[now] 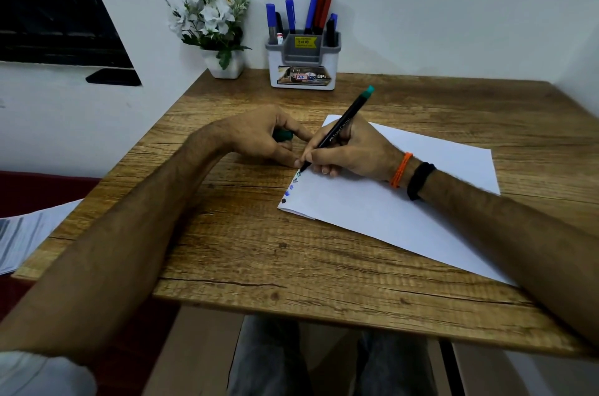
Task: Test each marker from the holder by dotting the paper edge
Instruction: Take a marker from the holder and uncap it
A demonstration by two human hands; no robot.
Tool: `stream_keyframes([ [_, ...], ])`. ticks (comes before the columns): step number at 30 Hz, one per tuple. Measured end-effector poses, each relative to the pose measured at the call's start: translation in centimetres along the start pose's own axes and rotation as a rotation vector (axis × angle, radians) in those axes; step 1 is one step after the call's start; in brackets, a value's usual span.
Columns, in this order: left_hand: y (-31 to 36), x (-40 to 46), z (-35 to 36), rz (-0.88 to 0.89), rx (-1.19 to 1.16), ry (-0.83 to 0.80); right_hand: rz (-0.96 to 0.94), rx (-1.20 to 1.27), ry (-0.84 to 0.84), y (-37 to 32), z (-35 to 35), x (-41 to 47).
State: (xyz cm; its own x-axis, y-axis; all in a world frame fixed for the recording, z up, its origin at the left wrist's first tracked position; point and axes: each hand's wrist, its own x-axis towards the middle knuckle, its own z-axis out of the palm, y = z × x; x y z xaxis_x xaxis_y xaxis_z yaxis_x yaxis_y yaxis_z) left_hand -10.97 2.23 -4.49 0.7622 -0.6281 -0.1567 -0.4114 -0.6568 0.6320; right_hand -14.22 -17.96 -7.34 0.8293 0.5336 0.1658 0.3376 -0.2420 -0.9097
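Your right hand [343, 154] fingers clamp the black, green-ended marker [340, 126], tip down-left on the paper [389, 201] edge; left hand [259, 136] fingers curl round the green cap [282, 135].

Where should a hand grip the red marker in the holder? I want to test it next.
Pinch the red marker by its capped upper end, coming from above: it stands nearly upright in the holder, its lower barrel hidden and blue markers pressed alongside.

Holder [303, 63] sticker reads "49.00"; label "OPE".
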Motion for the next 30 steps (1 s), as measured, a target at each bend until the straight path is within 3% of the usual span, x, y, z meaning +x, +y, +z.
stream_keyframes([
  [10, 0.1, 0.0, 0.0, -0.003, 0.034, 0.012, 0.008, 0.023, 0.031, 0.3, 0.1, 0.1],
  [16, -0.1, -0.4, 0.0, 0.010, -0.007, 0.066, -0.010, 0.237, 0.140, 0.0, -0.8, 0.2],
  [22, -0.7, -0.5, -0.3, -0.057, -0.124, 0.280, -0.015, 0.261, 0.297, -0.7, -2.3, 0.3],
  [30, 0.0, -0.1, 0.7, 0.085, -0.257, 0.417, 0.042, 0.351, 0.329, -1.1, -3.6, -0.1],
])
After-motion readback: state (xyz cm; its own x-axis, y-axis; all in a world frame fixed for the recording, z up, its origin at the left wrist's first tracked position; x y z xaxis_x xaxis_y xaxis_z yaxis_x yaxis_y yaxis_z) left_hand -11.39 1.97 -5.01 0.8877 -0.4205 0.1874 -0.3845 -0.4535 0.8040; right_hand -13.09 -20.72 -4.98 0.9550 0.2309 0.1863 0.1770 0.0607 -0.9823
